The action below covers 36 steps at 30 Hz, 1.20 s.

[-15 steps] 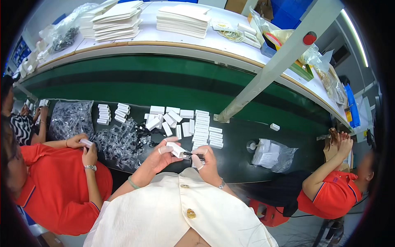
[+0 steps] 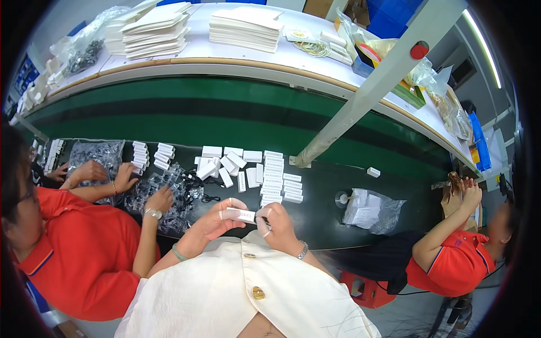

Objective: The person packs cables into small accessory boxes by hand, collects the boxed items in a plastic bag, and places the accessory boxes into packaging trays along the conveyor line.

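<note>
- Small white box (image 2: 247, 216) is up off the table, just past the person's chest, gripped at its left end by the left hand (image 2: 217, 222).
- Long axis runs roughly 9 to 3 o'clock, dipping a touch toward 4. From the left hand it sticks out at 3 o'clock.
- Right hand (image 2: 280, 228) sits just beside the other end, at 3 o'clock, pinching what looks like dark cord (image 2: 265, 221). Left one's nearer, obviously. Can't tell if the right fingers touch the box, or whether that end's open.
- Surface: dark table (image 2: 318, 225). Column of boxes (image 2: 273, 174) at 1 o'clock from the grip, loose pile of boxes (image 2: 229, 163) near 12, heap of clear bags (image 2: 169, 194) around 10, bagged white boxes (image 2: 365, 208) well off at 3.
- Room: green panel (image 2: 225, 98) at 12, shelf (image 2: 197, 42) with paper stacks (image 2: 246, 31) above it, red-shirted co-workers at 9 (image 2: 84, 248) and 4 (image 2: 448, 270).
</note>
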Motion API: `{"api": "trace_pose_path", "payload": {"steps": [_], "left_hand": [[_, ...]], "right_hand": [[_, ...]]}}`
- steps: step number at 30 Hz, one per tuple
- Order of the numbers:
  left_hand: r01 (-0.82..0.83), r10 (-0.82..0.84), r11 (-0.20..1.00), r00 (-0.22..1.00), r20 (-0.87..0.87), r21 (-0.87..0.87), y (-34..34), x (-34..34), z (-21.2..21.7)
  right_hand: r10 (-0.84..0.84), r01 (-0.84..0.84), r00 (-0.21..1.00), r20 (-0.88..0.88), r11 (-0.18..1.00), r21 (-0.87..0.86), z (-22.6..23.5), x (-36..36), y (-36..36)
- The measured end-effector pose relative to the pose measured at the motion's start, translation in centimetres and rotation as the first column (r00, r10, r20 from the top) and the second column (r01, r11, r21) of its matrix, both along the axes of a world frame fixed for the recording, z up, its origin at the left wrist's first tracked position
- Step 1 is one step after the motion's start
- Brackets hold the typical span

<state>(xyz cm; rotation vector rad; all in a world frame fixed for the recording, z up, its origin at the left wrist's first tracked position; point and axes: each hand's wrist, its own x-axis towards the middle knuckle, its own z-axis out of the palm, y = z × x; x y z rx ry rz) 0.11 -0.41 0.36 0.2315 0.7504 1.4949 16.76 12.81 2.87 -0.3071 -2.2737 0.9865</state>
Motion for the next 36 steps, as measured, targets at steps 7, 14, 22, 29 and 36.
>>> {"api": "trace_pose_path", "payload": {"steps": [7,14,22,29,36], "left_hand": [[-0.003,0.000,0.999,0.998,-0.061,-0.053,1.0,1.3,0.5],[0.028,-0.031,0.999,0.994,-0.109,-0.030,1.6,1.2,-0.1],[0.144,-0.157,0.986,0.968,-0.196,-0.078,3.9,2.2,1.2],[0.192,-0.191,0.980,0.824,-0.534,-0.054,6.0,3.5,1.8],[0.112,-0.110,0.993,0.643,-0.758,-0.049,7.2,3.5,1.7]], "right_hand": [[0.005,0.009,0.998,0.062,0.977,-0.211,-1.2,-0.6,-1.1],[0.123,-0.117,0.992,0.001,0.942,-0.314,-2.5,-0.2,-0.3],[0.044,-0.065,0.997,-0.070,0.939,-0.339,-2.2,0.2,0.4],[-0.345,0.111,0.928,-0.139,0.615,-0.781,-2.5,0.0,1.5],[-0.083,-0.009,0.990,-0.114,0.770,-0.638,-4.2,0.1,1.9]]}}
